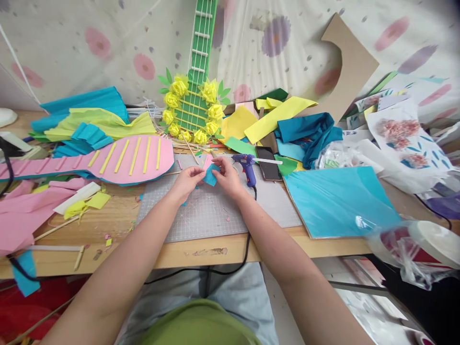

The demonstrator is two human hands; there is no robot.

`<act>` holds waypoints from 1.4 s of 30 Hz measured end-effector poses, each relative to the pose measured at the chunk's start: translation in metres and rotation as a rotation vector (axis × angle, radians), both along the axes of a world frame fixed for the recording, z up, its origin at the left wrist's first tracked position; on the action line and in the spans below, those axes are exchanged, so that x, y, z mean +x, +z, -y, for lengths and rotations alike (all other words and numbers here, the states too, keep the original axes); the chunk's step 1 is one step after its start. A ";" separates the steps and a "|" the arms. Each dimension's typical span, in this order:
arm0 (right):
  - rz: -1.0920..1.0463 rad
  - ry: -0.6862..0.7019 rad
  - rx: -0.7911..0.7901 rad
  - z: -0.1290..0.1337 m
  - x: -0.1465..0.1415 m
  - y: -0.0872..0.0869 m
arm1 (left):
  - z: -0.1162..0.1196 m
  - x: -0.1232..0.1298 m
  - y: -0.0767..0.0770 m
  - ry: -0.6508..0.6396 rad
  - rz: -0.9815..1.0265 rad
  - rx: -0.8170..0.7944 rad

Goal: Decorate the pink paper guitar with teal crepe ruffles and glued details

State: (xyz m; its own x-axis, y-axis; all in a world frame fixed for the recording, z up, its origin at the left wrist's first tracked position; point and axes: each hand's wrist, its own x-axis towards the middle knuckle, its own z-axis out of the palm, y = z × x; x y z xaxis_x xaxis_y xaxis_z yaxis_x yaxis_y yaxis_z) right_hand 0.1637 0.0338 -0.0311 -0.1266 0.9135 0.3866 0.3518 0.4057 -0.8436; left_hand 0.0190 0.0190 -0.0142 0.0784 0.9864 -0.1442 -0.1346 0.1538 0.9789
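Over the grey cutting mat (pixel 201 223), both my hands meet on a small blue piece of paper (pixel 211 178) with a bit of pink paper (pixel 208 161) at its top. My left hand (pixel 187 183) pinches it from the left side. From the right, my right hand (pixel 227 176) grips the blue piece between thumb and fingers. A purple glue gun (pixel 247 168) with a white glue stick lies just right of my right hand. Left of my hands rests a pink paddle-shaped paper piece (pixel 138 155) with yellow strips and a blue underside.
Behind stands a green paper guitar (pixel 197 96) ringed with yellow flowers. A phone (pixel 269 165) lies beyond the glue gun. Blue sheets (pixel 341 201) occupy the right side. Pink crepe paper (pixel 32 215) is at left. The black cord (pixel 247 244) hangs over the front edge.
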 end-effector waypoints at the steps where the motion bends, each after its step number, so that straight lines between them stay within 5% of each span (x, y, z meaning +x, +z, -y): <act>1: 0.000 0.003 0.003 0.001 -0.001 0.001 | 0.001 0.001 -0.001 0.002 0.023 -0.009; 8: 0.052 -0.030 -0.074 0.005 -0.007 0.004 | -0.007 -0.006 -0.013 0.150 -0.166 0.189; 13: 0.277 -0.169 -0.078 0.007 -0.007 0.004 | -0.011 -0.015 -0.017 0.217 -0.424 0.347; 19: 0.446 -0.175 0.096 0.008 0.013 0.025 | -0.015 -0.021 -0.009 0.311 -0.214 0.276; 26: 0.469 0.220 -0.444 0.032 0.088 0.065 | -0.015 -0.020 -0.001 0.285 0.121 0.156; 28: 0.575 0.065 -0.505 0.033 0.104 0.065 | -0.013 -0.019 0.001 0.264 0.151 0.153; 32: 0.627 -0.317 -0.346 0.020 0.112 0.047 | -0.009 -0.018 0.004 0.187 0.197 0.134; 38: 0.607 -0.464 -0.248 -0.004 0.081 0.013 | -0.008 -0.019 0.009 0.105 0.291 -0.017; 42: 0.502 -0.599 -0.219 -0.005 0.068 0.011 | -0.007 -0.018 0.009 0.083 0.322 -0.060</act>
